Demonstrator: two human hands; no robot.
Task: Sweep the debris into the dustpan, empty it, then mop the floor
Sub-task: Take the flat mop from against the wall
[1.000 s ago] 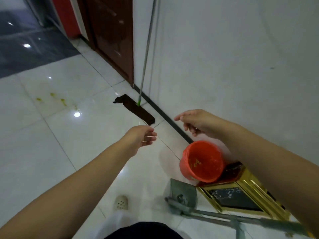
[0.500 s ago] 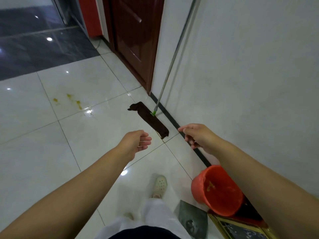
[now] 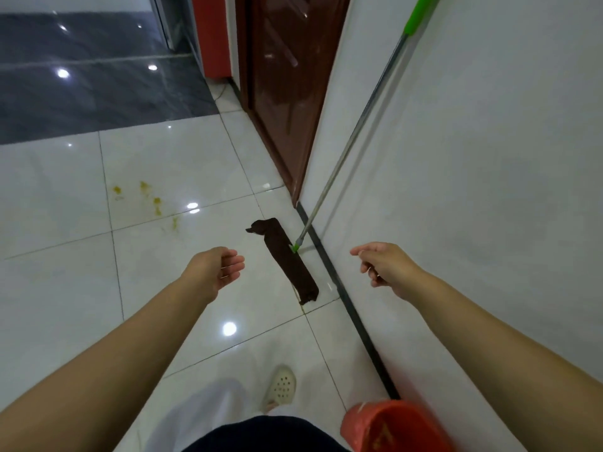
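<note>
Two stages look finished from where you stand, and the third is not yet begun. Start with the white tiled floor (image 3: pixel 81 288): no loose debris shows on it, but yellow-brown stains (image 3: pixel 153 200) sit on the tiles ahead and to your left, so the mopping is still owed. The wall (image 3: pixel 473 158) runs along your right, and the mop leans on it, its metal handle (image 3: pixel 346 154) slanting up to a green grip at the top of the view. The mop's dark flat head (image 3: pixel 287 259) lies on the floor just beside the black skirting, between your two hands and a little beyond them. At the bottom right, the orange bin (image 3: pixel 391 425) stands against the wall, with what looks like a bit of yellowish waste inside, which suggests the emptying is done. No dustpan is in sight. Your left hand (image 3: pixel 217 267) is held out with fingers loosely curled, holding nothing. Your right hand (image 3: pixel 385 264) reaches forward near the wall, fingers relaxed and also empty, well short of the handle.
</note>
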